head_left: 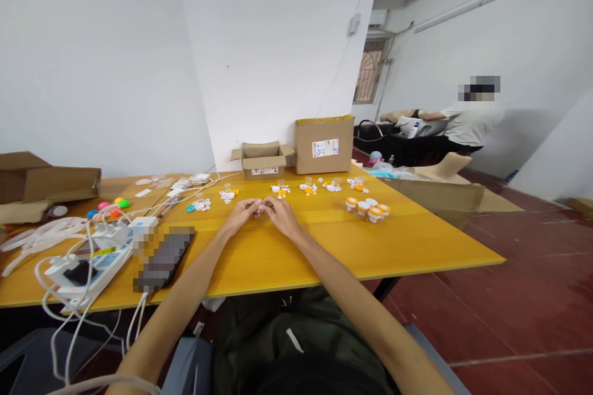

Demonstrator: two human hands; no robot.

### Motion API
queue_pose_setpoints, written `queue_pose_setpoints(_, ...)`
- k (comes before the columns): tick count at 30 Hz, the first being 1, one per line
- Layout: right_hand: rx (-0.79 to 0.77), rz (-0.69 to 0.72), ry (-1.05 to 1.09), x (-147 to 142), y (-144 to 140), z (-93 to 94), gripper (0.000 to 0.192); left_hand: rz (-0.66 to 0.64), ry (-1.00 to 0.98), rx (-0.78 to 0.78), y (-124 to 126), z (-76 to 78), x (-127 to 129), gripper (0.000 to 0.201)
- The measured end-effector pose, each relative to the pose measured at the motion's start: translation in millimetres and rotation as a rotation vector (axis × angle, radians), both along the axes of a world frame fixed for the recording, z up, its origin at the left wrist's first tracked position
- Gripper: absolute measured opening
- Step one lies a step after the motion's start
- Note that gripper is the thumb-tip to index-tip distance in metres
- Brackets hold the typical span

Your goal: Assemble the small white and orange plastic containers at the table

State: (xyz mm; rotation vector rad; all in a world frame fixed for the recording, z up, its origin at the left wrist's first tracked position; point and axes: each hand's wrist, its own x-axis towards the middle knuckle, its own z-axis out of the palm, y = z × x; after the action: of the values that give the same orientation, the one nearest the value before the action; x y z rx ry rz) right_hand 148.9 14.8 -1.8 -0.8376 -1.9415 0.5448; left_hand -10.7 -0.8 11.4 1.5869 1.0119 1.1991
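My left hand [244,212] and my right hand [278,212] meet over the middle of the table, fingertips closed together. Between them is a small whitish piece [260,207], mostly hidden by the fingers, so its kind cannot be made out. Just beyond the hands, little piles of white plastic parts [227,196] lie in a row, some with orange rings and clear cups. A teal ring [190,208] lies beside the leftmost pile. To the right of my hands stands a cluster of several small clear containers with orange or white tops [374,215].
Two cardboard boxes, a small open one [264,166] and a larger one [324,147], stand at the wall. On the left are a phone [167,259], a power strip [104,268] with tangled cables, colored balls [122,203] and an open carton [60,184]. A person [475,120] sits far right.
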Motion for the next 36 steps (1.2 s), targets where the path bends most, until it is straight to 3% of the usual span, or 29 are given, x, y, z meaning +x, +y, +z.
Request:
queue_pose_setpoints(18, -0.046, 0.038, 0.058, -0.9, -3.9, 5.7, 0.011, -0.002, -0.083, -0.049, -4.4, 4.4, 3.7, 0.050)
queue_pose_setpoints(36, -0.013, 0.077, 0.001, 0.2, -5.3, 7.0, 0.014, 0.081, -0.082, -0.026, -3.3, 4.0, 2.8, 0.049)
